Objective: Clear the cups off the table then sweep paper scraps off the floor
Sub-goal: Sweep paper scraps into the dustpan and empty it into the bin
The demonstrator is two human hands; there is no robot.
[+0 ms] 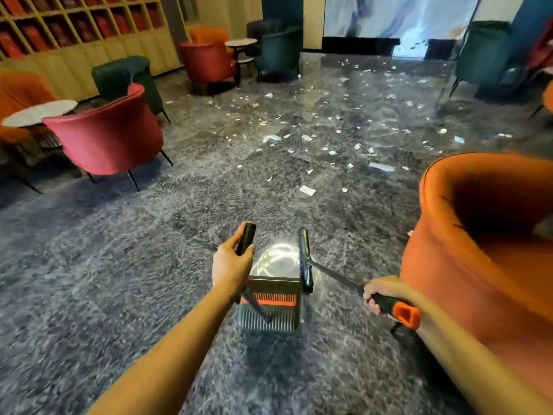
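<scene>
Scraps (307, 190) litter glossy marbled floor (119, 265); left fingers (247, 259) wrap ribbed dustpan's (281, 320) handle, right fingers (372, 305) broom's (305, 265) perhaps-rubber grip.

Left hand (232, 263) grips the black top of the dustpan handle (246, 238). Dustpan (269, 308) is dark grey with an orange strip, low at the marbled floor (119, 265); contact unclear. Right hand (377, 295) grips the broom (335, 275) near its orange end. Black broom head (305, 262) sits just beside the dustpan's right edge. Paper scraps (307, 190) are scattered on the floor ahead, well apart from the dustpan. Orange armchair (478, 250) close on the right. Red armchair (110, 139) and round white worktop (39, 112) on the left.
</scene>
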